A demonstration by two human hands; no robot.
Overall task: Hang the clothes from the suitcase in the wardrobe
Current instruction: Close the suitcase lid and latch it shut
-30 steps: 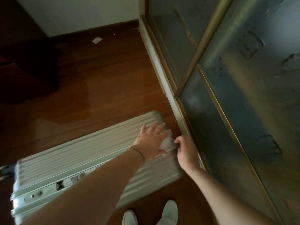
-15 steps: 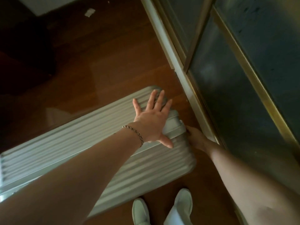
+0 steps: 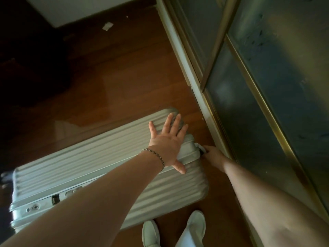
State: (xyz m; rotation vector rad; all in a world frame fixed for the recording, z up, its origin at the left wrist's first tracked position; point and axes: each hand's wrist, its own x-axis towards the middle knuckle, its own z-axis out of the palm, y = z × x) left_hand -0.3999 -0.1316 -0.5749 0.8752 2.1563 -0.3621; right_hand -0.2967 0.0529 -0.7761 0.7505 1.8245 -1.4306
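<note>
A pale ribbed hard-shell suitcase (image 3: 92, 163) lies closed on the wooden floor, its long side running from lower left to the right. My left hand (image 3: 167, 145) lies flat on its upper right corner with fingers spread. My right hand (image 3: 211, 155) grips the handle at the suitcase's right end, its fingers curled out of sight behind the shell. The wardrobe (image 3: 267, 72) with frosted sliding doors in brass frames rises on the right, doors closed. No clothes are visible.
My two white shoes (image 3: 178, 229) stand just below the suitcase. A scrap of paper (image 3: 107, 26) lies on the floor near the far wall. Dark furniture (image 3: 26, 68) fills the upper left. The wardrobe's pale base rail (image 3: 185, 56) runs along the floor.
My left hand flattened and spread on the suitcase top. My right hand slid from the top edge down to the handle at the end. The view shifted with my head.
</note>
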